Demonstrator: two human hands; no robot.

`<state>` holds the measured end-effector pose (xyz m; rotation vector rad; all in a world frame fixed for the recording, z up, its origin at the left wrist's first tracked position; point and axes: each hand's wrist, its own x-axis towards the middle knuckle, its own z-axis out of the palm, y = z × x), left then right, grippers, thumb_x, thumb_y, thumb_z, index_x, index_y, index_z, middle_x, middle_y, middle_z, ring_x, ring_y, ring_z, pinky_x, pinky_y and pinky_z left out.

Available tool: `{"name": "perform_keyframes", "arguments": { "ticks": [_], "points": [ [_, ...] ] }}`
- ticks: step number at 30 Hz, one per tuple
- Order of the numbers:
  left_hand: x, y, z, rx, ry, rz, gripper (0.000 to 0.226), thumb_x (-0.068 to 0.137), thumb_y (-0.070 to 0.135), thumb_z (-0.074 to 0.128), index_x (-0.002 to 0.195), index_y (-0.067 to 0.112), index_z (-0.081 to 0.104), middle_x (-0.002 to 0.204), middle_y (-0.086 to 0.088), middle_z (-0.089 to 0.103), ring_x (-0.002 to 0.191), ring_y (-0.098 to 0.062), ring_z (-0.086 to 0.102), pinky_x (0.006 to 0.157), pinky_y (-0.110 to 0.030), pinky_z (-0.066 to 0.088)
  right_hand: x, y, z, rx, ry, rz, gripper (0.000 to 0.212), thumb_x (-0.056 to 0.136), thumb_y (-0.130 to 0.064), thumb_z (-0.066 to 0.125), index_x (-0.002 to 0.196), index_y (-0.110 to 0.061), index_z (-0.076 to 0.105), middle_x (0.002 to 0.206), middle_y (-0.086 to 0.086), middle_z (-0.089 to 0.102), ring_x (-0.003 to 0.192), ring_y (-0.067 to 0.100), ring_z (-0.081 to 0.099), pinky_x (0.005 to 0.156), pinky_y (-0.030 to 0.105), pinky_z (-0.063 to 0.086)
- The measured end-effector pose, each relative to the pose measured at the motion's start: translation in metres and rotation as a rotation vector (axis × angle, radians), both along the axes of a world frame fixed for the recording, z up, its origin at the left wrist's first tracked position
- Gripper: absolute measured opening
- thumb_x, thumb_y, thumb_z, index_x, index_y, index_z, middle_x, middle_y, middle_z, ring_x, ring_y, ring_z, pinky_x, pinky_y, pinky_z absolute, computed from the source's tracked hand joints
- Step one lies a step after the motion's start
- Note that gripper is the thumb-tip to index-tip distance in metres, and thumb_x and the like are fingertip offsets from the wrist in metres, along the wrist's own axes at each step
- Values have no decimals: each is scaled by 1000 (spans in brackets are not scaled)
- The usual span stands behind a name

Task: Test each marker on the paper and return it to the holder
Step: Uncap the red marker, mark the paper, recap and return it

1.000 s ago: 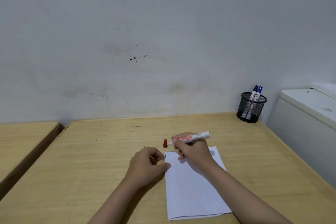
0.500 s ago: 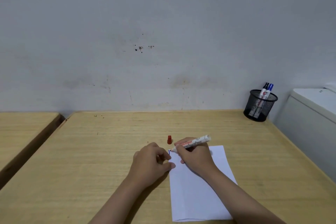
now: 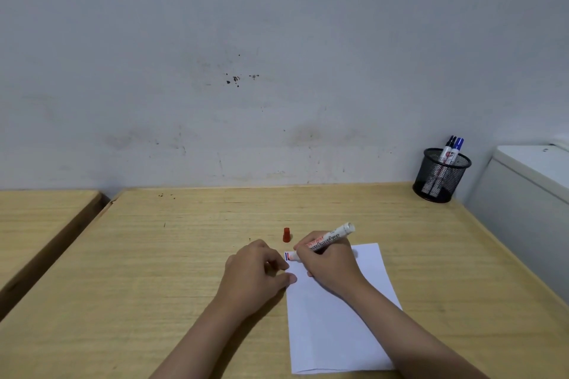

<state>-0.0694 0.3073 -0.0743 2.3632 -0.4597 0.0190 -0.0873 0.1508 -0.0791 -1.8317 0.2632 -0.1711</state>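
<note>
A white sheet of paper (image 3: pixel 335 323) lies on the wooden table (image 3: pixel 184 255). My right hand (image 3: pixel 331 264) grips an uncapped red marker (image 3: pixel 331 238), its tip touching the paper's top left corner beside short blue and red strokes (image 3: pixel 287 256). Its red cap (image 3: pixel 286 234) stands upright on the table just beyond the paper. My left hand (image 3: pixel 258 274) rests curled on the table, its thumb pressing the paper's left edge. A black mesh holder (image 3: pixel 440 177) at the back right carries a black marker (image 3: pixel 448 149) and a blue marker (image 3: pixel 455 149).
A white appliance-like box (image 3: pixel 529 191) stands against the table's right side. A second wooden table (image 3: pixel 40 224) sits to the left across a narrow gap. A plain wall runs behind both.
The marker tip has come down from above the table onto the paper's corner, and a red stroke now shows there. The red cap stays standing on the table. The camera tilted slightly.
</note>
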Motion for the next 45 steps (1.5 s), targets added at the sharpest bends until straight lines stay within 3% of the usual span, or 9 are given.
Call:
{"name": "perform_keyframes", "arguments": {
  "ticks": [4, 9, 15, 19, 23, 28, 32, 42, 45],
  "points": [
    [1, 1, -2, 11, -8, -5, 20, 64, 43, 77, 79, 31, 72, 85, 9, 60, 79, -4, 55, 82, -35, 47, 0, -1, 0, 39, -41, -4, 11, 76, -9, 62, 73, 0, 67, 62, 8, 65, 51, 10, 60, 51, 29, 50],
    [2, 2, -3, 13, -4, -20, 19, 64, 42, 77, 78, 31, 71, 82, 11, 59, 77, -4, 56, 81, -32, 47, 4, -8, -4, 286, -76, -147, 14, 80, -7, 62, 74, -12, 73, 66, 6, 69, 48, 10, 60, 57, 34, 53],
    [18, -6, 4, -89, -65, 24, 6, 77, 24, 64, 76, 26, 60, 87, 9, 59, 75, -8, 59, 72, -38, 55, 7, -11, 0, 508, -103, -222, 13, 82, -3, 60, 78, -4, 72, 53, 3, 62, 41, 11, 53, 52, 33, 44],
    [38, -17, 13, 44, -179, -143, 35, 81, 5, 54, 108, 25, 60, 107, 6, 56, 93, -14, 56, 78, -36, 53, 5, -11, 5, 578, -138, -254, 13, 83, -2, 59, 80, -1, 71, 54, 5, 58, 40, 12, 51, 49, 30, 42],
    [52, -24, 21, 243, -114, -212, 31, 80, 1, 51, 100, 19, 68, 101, -1, 62, 90, -18, 59, 79, -39, 53, 3, -12, 15, 600, -192, -277, 14, 83, -3, 59, 77, -4, 72, 57, 7, 58, 40, 11, 51, 51, 32, 40],
    [46, -24, 40, -316, 88, -96, 9, 78, 9, 70, 83, 15, 72, 77, 0, 73, 68, -5, 65, 63, -15, 51, -13, -22, 41, 470, -325, -231, 17, 83, -3, 62, 74, -11, 75, 58, 4, 64, 45, 11, 55, 58, 37, 45],
    [29, -22, 59, -697, 308, -184, 18, 81, 4, 66, 98, 8, 68, 81, -6, 65, 73, -8, 65, 67, -16, 51, -35, -25, 62, 332, -432, -164, 16, 83, 1, 62, 78, -8, 74, 62, 7, 68, 50, 15, 58, 54, 31, 50],
    [-26, -26, 92, -873, 392, -377, 19, 69, 17, 69, 87, 12, 70, 77, -1, 72, 76, -15, 64, 79, -30, 48, -79, -22, 92, 193, -551, -65, 7, 78, -7, 69, 79, -10, 74, 65, 1, 71, 54, 15, 62, 51, 23, 52],
    [-38, -26, 100, -861, 358, -383, 14, 71, 16, 75, 85, 14, 72, 77, 0, 73, 76, -15, 65, 79, -29, 51, -90, -21, 97, 136, -576, -14, 10, 75, -11, 74, 80, -9, 65, 66, 3, 65, 56, 19, 62, 53, 33, 53]
  ]
}}
